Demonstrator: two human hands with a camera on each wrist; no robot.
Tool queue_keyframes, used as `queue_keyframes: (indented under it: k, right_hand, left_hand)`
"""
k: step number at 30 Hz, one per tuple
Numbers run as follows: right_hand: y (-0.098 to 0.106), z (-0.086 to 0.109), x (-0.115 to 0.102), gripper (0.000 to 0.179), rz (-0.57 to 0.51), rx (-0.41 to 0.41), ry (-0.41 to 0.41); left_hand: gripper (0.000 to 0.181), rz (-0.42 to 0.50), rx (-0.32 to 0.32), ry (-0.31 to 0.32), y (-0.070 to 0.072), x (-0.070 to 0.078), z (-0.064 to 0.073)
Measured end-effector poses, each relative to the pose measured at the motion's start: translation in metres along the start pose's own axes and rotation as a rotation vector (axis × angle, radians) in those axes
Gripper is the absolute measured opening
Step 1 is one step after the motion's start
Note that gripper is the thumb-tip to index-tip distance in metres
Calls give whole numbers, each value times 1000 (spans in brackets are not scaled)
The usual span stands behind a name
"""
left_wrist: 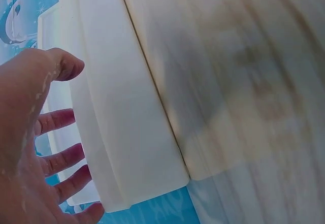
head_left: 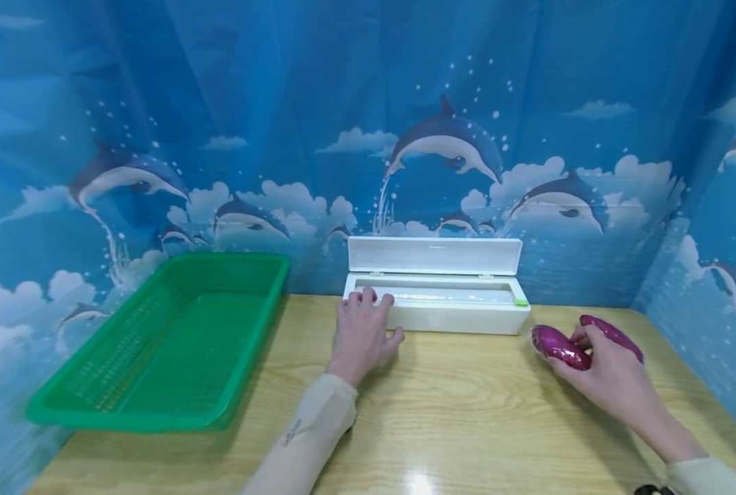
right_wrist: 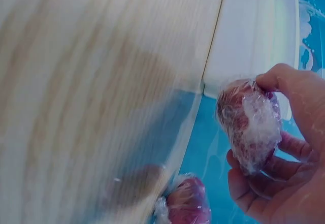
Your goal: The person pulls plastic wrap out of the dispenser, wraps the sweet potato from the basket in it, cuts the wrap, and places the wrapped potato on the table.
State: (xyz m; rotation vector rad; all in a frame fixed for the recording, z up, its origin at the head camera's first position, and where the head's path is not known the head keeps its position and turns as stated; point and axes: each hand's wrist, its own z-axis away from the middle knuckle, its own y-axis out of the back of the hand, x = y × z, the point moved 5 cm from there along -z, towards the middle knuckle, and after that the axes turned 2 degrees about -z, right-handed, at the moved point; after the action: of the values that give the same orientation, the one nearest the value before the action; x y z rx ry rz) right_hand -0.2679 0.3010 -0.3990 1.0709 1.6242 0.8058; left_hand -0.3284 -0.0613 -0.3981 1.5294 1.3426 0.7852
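In the head view my right hand (head_left: pixel 615 378) holds a glossy purple oval vegetable (head_left: pixel 560 347) between thumb and fingers. Clear film wraps the held vegetable (right_wrist: pixel 249 125), bunched into creases on the side seen in the right wrist view. A second wrapped purple vegetable (head_left: pixel 612 337) lies just beyond the hand. My left hand (head_left: pixel 362 333) is at the left front of a white cling film box (head_left: pixel 461 320), thumb apart from the fingers. In the left wrist view its fingers (left_wrist: pixel 63 160) reach over the box's edge, loosely bent and gripping nothing; contact is unclear.
The box's lid (head_left: pixel 435 256) stands raised at the back, and a green slider (head_left: pixel 520 302) sits at its right end. A green plastic basket (head_left: pixel 219 399) stands on the left of the wooden table (head_left: pixel 455 412). A blue dolphin curtain (head_left: pixel 318 103) hangs behind.
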Motion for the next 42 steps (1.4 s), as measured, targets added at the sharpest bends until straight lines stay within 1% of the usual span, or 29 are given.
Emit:
queue_keyframes:
  k: [5, 7, 9, 13, 15, 16, 20, 22, 26, 29, 33, 37, 42]
  right_hand:
    - [1, -5, 11, 60, 23, 48, -51]
    - [0, -9, 13, 57, 28, 58, -55]
    - [0, -12, 14, 53, 32, 72, -38]
    - [-1, -21, 15, 47, 41, 90, 22]
    - [-1, -25, 15, 48, 62, 80, 50]
    - [-2, -27, 15, 51, 81, 61, 53]
    - [-5, -32, 16, 63, 148, -38, 28]
    - [-6, -33, 17, 64, 163, -76, 11]
    - [-6, -34, 17, 58, 155, -84, 30]
    - [-7, -33, 18, 55, 139, -86, 32]
    - [-7, -32, 20, 58, 142, -101, 17]
    - [-9, -34, 19, 61, 152, -107, 35]
    - [-9, -34, 18, 61, 159, -88, 38]
  left_hand:
    - [60, -11, 0, -5, 1, 0, 1]
    - [58, -10, 2, -6, 1, 0, 1]
    - [56, -5, 5, -7, 1, 0, 1]
    - [54, 6, -2, -6, 2, 0, 0]
    - [53, 7, -5, -4, 2, 1, -1]
    - [53, 6, -9, -2, 2, 1, -1]
    - [52, 1, -20, -1, 4, 3, -1]
    - [52, 0, -25, -2, 5, 3, -1]
    - [53, 6, -41, 5, 6, 2, -2]
    - [53, 8, -61, -1, 5, 2, -2]
    - [54, 4, -80, -9, 4, 1, -2]
    - [53, 1, -68, 7, 5, -1, -1]
    - [53, -5, -57, 1, 7, -1, -1]
